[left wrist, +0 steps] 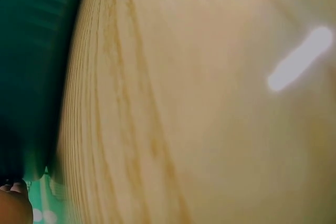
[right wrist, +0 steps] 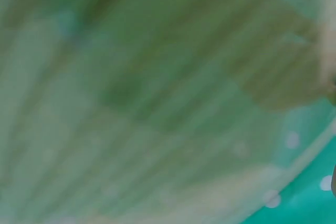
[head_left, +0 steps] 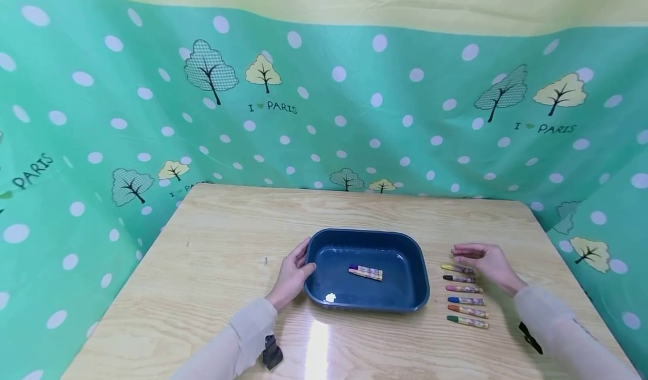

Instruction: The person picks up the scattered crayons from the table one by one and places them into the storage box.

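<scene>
A dark blue rectangular tray (head_left: 367, 308) stands on the wooden table with two crayons (head_left: 367, 272), one purple-tipped and one pale, side by side inside. My left hand (head_left: 295, 272) grips its left rim, thumb over the edge and fingers along the outer wall. To the right of the tray lies a column of crayons: yellow (head_left: 458, 268), dark (head_left: 459, 279), pink (head_left: 463, 289), blue (head_left: 466, 301), orange (head_left: 468, 311) and green (head_left: 467, 321). Just beyond the yellow crayon my right hand (head_left: 487, 262) hovers, fingers extended leftward, holding nothing visible. The right wrist view is blurred.
The light wood table (head_left: 212, 290) reaches back to a green dotted curtain (head_left: 324, 104). A small object (head_left: 265, 261) lies left of the tray. Black straps (head_left: 271, 353) sit at both wrists.
</scene>
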A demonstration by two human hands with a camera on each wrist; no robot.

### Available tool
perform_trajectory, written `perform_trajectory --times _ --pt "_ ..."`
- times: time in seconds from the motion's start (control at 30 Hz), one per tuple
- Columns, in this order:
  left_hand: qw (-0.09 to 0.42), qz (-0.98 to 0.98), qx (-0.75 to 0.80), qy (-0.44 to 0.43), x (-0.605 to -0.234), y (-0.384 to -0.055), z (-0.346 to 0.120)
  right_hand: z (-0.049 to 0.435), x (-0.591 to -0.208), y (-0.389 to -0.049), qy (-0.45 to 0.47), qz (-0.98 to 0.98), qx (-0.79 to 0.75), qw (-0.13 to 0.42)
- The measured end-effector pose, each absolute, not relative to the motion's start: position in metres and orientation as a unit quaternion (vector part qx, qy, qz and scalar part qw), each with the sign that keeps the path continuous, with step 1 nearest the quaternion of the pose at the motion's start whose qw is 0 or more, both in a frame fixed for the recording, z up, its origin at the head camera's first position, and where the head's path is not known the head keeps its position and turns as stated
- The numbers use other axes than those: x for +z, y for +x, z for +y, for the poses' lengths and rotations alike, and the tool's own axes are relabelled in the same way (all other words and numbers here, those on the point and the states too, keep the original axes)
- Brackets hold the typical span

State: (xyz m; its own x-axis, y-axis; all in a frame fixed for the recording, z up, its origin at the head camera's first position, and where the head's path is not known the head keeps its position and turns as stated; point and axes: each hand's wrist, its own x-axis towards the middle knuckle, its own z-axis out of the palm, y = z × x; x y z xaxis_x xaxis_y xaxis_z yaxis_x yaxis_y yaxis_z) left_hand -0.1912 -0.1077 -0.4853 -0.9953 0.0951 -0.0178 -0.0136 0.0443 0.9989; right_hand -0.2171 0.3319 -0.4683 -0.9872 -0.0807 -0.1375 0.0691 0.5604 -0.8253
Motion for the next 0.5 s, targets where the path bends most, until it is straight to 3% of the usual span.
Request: perform_trajectory --times 0.17,0.5 --pt "0.051 0.723 0.688 0.03 -0.486 -0.192 -0.108 0.342 -0.481 -0.215 0.016 0.875 -0.475 0.096" --pt "0.045 0.719 0.692 0.032 -0.485 -0.194 -0.108 0.342 -0.487 -0.213 -0.041 0.888 -0.45 0.084"
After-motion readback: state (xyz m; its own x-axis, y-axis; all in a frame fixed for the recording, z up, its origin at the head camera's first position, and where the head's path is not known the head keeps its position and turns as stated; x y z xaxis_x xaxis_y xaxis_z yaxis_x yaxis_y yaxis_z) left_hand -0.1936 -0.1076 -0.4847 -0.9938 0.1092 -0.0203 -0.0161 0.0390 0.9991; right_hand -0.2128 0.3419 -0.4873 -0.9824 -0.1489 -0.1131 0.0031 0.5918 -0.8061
